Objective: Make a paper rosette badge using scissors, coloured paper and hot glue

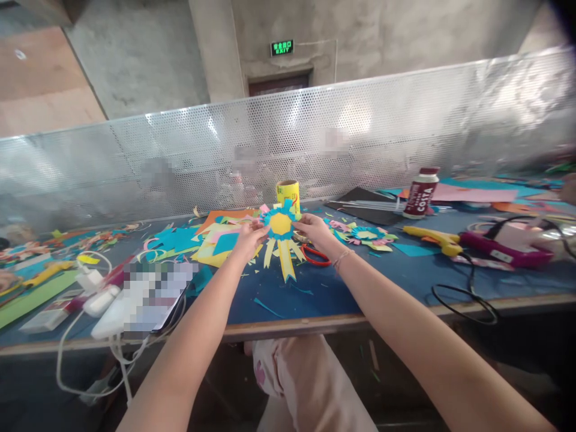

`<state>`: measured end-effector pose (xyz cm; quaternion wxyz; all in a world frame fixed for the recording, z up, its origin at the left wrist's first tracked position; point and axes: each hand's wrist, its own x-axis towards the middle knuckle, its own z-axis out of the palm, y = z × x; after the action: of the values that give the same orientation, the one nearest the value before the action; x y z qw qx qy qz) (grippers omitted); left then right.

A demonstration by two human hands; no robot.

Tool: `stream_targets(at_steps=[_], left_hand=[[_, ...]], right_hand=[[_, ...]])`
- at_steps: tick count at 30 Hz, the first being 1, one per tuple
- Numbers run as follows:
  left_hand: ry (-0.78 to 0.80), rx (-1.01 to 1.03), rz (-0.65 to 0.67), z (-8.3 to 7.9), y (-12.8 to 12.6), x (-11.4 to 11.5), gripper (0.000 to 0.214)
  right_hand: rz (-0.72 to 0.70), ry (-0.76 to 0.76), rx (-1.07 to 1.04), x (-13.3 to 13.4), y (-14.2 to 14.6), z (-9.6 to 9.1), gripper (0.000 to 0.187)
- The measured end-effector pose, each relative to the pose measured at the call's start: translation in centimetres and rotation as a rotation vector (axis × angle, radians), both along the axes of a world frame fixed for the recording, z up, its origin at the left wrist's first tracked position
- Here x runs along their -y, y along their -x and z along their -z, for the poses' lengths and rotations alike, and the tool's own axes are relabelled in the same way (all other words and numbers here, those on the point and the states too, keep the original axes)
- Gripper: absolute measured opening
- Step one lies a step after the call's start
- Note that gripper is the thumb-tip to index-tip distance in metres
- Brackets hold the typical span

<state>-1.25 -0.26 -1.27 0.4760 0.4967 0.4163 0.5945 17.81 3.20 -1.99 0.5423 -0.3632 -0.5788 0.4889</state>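
A paper rosette [281, 224], with a yellow centre, blue petals and hanging yellow and blue strips, is held up over the blue table [315, 294]. My left hand [247, 237] pinches its left edge and my right hand [314, 229] pinches its right edge. Both arms reach forward from the near edge. Red-handled scissors [315, 256] lie on the table just under my right wrist.
Coloured paper sheets and scraps [211, 240] cover the left. A second paper flower [365, 235], a yellow glue gun [434, 237], a pink tool [504, 247] with a black cable, a bottle [420, 192] and a yellow tape roll [288, 193] stand around. A perforated metal screen [315, 138] backs the table.
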Motion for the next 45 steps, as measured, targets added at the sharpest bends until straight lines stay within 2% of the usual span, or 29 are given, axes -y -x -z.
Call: stream_targets(at_steps=[4, 6, 8, 11, 13, 15, 17, 21, 25, 29, 33, 36, 40, 43, 45], left_hand=[[0.042, -0.137, 0.143, 0.1, -0.2, 0.7, 0.034], [0.024, -0.211, 0.124, 0.2, -0.1, 0.6, 0.034], [0.006, -0.217, 0.036, 0.3, 0.1, 0.4, 0.032], [-0.018, -0.082, -0.114, 0.2, 0.7, -0.1, 0.032], [-0.042, 0.049, -0.176, 0.1, 1.2, -0.4, 0.034], [-0.072, 0.161, -0.217, 0.0, 1.5, -0.5, 0.035], [-0.1, 0.251, -0.249, -0.1, 1.7, -0.6, 0.034], [-0.167, 0.419, -0.303, -0.3, 2.2, -0.8, 0.032], [-0.199, 0.575, -0.372, -0.6, 3.0, -1.1, 0.027], [-0.244, 0.66, -0.492, -0.9, 3.9, -1.3, 0.022], [-0.263, 0.66, -0.633, -0.6, 4.8, -1.7, 0.019], [-0.276, 0.645, -0.671, -0.3, 5.4, -2.0, 0.019], [-0.289, 0.628, -0.695, -0.3, 5.9, -2.2, 0.023], [-0.311, 0.6, -0.717, -0.5, 6.0, -2.1, 0.026], [-0.324, 0.572, -0.725, -0.6, 6.0, -2.0, 0.03]], right_hand=[[0.002, -0.067, 0.009, 0.0, -0.1, -0.3, 0.025], [0.041, -0.087, 0.111, 0.0, -0.3, -0.5, 0.023], [0.171, -0.122, 0.354, 0.1, -0.8, -0.8, 0.022], [0.334, -0.123, 0.912, 0.4, -1.9, -1.0, 0.027], [0.273, -0.048, 1.219, 0.9, -2.5, -1.0, 0.032], [0.174, 0.021, 1.382, 1.4, -2.7, -1.0, 0.035], [0.127, 0.041, 1.452, 1.7, -2.5, -1.1, 0.04], [0.125, 0.086, 1.549, 1.7, -1.8, -1.3, 0.048], [0.164, 0.077, 1.529, 1.1, -1.5, -1.2, 0.044], [0.128, -0.058, 1.46, 1.0, -1.7, -1.2, 0.043], [-0.032, -0.201, 1.357, 1.7, -1.7, -1.8, 0.047], [-0.12, -0.213, 1.308, 1.8, -1.8, -1.9, 0.051], [-0.023, -0.204, 1.175, 1.3, -2.1, -1.5, 0.053], [0.123, -0.169, 0.967, 1.2, -2.1, -1.4, 0.059], [0.219, -0.21, 0.777, 1.4, -1.9, -1.5, 0.06]])
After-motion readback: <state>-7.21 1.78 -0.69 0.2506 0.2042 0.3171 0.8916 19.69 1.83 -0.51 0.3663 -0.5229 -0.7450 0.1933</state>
